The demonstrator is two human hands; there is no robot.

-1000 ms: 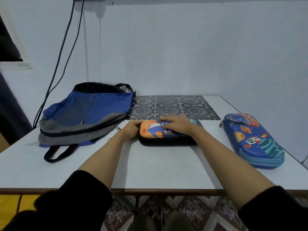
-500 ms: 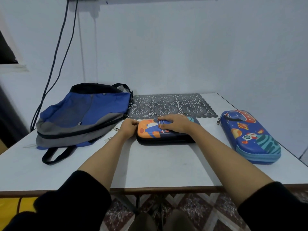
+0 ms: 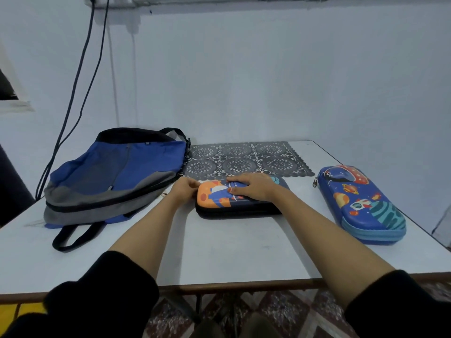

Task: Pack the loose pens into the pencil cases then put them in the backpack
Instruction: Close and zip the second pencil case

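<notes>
A dark pencil case [image 3: 214, 201] with an orange cartoon lid lies closed in the middle of the white table [image 3: 219, 250]. My right hand [image 3: 253, 189] lies flat on its lid and presses down. My left hand [image 3: 184, 191] has its fingers curled against the case's left end; what they pinch is hidden. A second blue pencil case [image 3: 361, 203] with a space print lies closed at the right. The blue and grey backpack [image 3: 114, 176] lies flat at the left, zipped. No loose pens are in sight.
A dark lace placemat [image 3: 244, 159] lies behind the cases against the wall. Black cables [image 3: 80, 76] hang down the wall at the left. The backpack's strap [image 3: 70, 236] loops toward the table's front edge. Patterned floor shows below.
Both hands stay on the dark pencil case. Only the head view has shifted slightly.
</notes>
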